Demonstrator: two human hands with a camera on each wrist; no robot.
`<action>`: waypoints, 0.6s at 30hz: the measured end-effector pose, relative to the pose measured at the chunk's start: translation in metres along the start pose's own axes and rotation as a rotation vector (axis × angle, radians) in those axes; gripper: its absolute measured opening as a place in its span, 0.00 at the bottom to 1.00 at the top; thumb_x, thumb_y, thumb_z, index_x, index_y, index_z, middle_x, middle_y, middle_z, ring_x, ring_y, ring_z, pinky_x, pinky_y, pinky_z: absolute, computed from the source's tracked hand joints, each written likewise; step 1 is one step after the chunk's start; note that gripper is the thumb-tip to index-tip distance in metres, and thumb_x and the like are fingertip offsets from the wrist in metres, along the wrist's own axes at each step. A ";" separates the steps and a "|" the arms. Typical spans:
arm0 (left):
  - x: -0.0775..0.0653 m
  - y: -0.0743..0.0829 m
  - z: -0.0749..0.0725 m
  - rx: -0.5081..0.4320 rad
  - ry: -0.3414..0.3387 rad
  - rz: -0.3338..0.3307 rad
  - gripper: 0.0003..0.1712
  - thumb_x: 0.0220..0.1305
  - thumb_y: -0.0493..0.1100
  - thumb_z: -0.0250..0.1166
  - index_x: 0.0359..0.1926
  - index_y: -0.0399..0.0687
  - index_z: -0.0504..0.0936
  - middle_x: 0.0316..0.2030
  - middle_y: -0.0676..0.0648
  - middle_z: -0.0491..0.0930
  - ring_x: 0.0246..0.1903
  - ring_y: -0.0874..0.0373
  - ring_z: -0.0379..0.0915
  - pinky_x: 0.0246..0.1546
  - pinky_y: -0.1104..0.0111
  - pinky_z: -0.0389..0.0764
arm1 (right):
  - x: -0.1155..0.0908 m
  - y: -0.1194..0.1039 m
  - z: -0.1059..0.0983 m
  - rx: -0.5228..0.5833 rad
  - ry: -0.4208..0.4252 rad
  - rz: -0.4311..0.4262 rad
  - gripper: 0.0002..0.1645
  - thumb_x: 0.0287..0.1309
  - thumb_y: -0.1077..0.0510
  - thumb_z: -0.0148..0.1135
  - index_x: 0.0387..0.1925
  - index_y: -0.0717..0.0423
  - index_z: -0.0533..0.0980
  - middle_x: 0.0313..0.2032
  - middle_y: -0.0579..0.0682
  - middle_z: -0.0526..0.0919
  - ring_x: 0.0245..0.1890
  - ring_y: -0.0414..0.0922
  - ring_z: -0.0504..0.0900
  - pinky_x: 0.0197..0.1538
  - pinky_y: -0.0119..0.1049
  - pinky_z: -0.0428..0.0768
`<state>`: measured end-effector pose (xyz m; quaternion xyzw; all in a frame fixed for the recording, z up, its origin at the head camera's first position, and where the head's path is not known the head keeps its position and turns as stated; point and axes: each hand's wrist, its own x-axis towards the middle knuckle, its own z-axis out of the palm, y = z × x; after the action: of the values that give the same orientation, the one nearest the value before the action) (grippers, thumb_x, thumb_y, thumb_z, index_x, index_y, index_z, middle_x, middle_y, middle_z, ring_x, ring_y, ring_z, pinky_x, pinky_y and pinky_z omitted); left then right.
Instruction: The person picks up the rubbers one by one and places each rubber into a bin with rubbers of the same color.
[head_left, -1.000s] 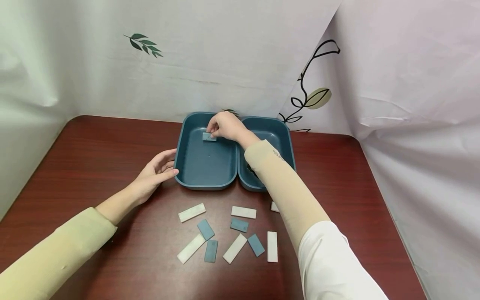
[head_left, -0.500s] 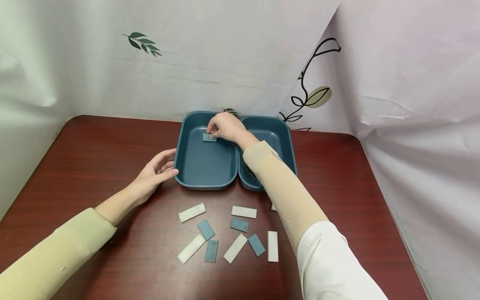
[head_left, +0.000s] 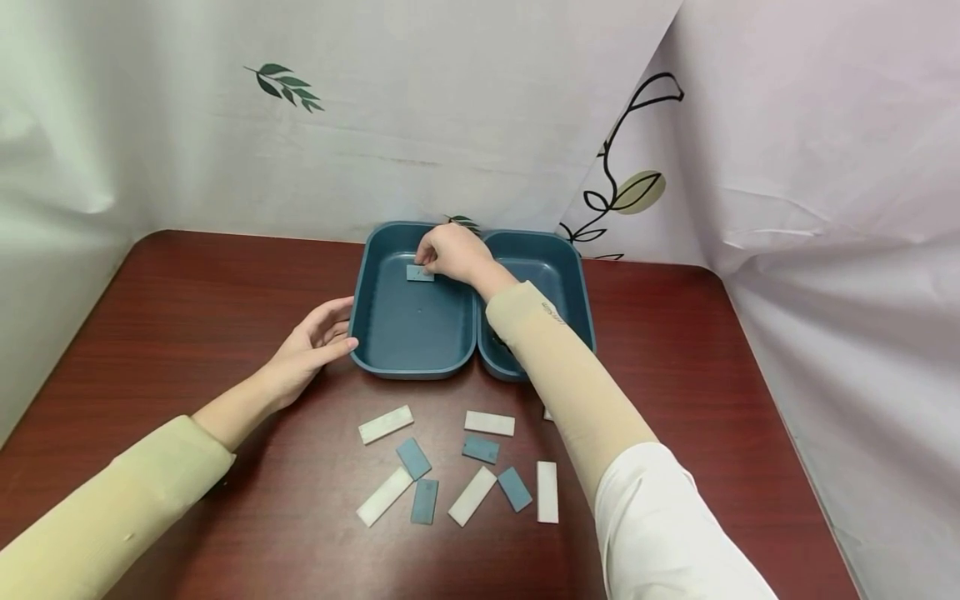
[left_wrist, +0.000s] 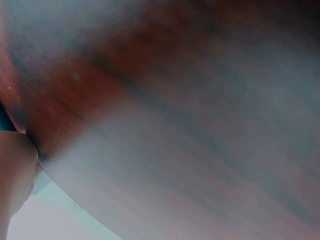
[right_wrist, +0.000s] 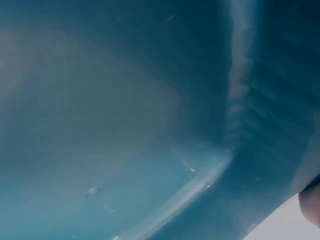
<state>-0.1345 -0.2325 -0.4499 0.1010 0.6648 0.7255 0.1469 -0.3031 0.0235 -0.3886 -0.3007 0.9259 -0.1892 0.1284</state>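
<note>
A pale cloth (head_left: pixel 450 108) printed with leaves is hung behind a dark red table (head_left: pixel 225 325). On the table a blue left tray (head_left: pixel 412 333) and a matching right tray (head_left: pixel 532 271) are set side by side, the second partly covered by the right sleeve (head_left: pixel 577 367). By the left wrist view mostly blurred table is shown; by the right wrist view a tray's inner corner is shown close up, with small specks (right_wrist: pixel 92 191) hard to make out from the head. The left tray's outer wall is touched by the left hand (head_left: pixel 315 337), thumb and fingers apart. In front of the trays, five whole white strips (head_left: pixel 489 423) and one part-hidden strip (head_left: pixel 548 414) are scattered among four blue tiles (head_left: pixel 480 450). A single tile (head_left: pixel 417 273), seen only from the head, is pinched between thumb and fingers of the right hand (head_left: pixel 453 250), inside the left tray near its back. Whether the tray floor is touched by it cannot be told.
</note>
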 end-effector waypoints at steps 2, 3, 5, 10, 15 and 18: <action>0.000 0.000 0.000 0.003 0.000 -0.001 0.34 0.79 0.32 0.58 0.80 0.47 0.60 0.66 0.55 0.72 0.62 0.70 0.76 0.60 0.81 0.78 | 0.000 0.000 -0.001 -0.005 -0.002 0.006 0.10 0.71 0.57 0.71 0.51 0.50 0.88 0.49 0.49 0.91 0.50 0.44 0.88 0.57 0.38 0.84; 0.000 0.000 0.000 0.004 0.000 -0.001 0.34 0.79 0.32 0.58 0.80 0.47 0.60 0.66 0.55 0.72 0.62 0.70 0.76 0.60 0.81 0.78 | 0.000 -0.001 -0.001 -0.008 -0.004 0.009 0.11 0.71 0.56 0.71 0.51 0.50 0.88 0.49 0.49 0.91 0.50 0.44 0.87 0.57 0.38 0.84; 0.000 0.000 0.000 0.003 0.001 -0.001 0.34 0.79 0.32 0.58 0.80 0.46 0.60 0.66 0.55 0.72 0.62 0.70 0.76 0.60 0.81 0.78 | 0.000 -0.001 -0.001 -0.014 -0.006 0.014 0.11 0.71 0.57 0.70 0.52 0.50 0.88 0.50 0.49 0.91 0.51 0.44 0.87 0.57 0.37 0.84; 0.000 0.000 0.000 0.005 0.004 -0.002 0.34 0.79 0.32 0.58 0.80 0.46 0.59 0.66 0.55 0.72 0.61 0.70 0.76 0.60 0.81 0.78 | 0.001 0.001 -0.001 -0.009 -0.005 0.014 0.11 0.73 0.59 0.68 0.53 0.51 0.88 0.51 0.50 0.91 0.52 0.44 0.87 0.58 0.37 0.84; 0.001 0.000 0.000 0.008 0.004 -0.002 0.34 0.79 0.32 0.58 0.80 0.45 0.59 0.66 0.55 0.72 0.61 0.69 0.76 0.60 0.81 0.78 | 0.001 0.002 -0.001 0.022 0.012 0.005 0.11 0.74 0.59 0.66 0.53 0.52 0.87 0.51 0.50 0.91 0.53 0.45 0.87 0.58 0.37 0.85; 0.001 -0.001 0.000 0.011 0.004 -0.003 0.34 0.79 0.32 0.58 0.80 0.44 0.59 0.66 0.55 0.72 0.62 0.69 0.76 0.60 0.81 0.78 | 0.001 0.002 -0.001 0.044 0.020 0.003 0.11 0.74 0.59 0.67 0.53 0.51 0.87 0.51 0.50 0.91 0.52 0.45 0.87 0.57 0.37 0.85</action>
<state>-0.1351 -0.2322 -0.4506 0.0993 0.6691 0.7219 0.1458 -0.3056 0.0250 -0.3888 -0.2947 0.9231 -0.2125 0.1260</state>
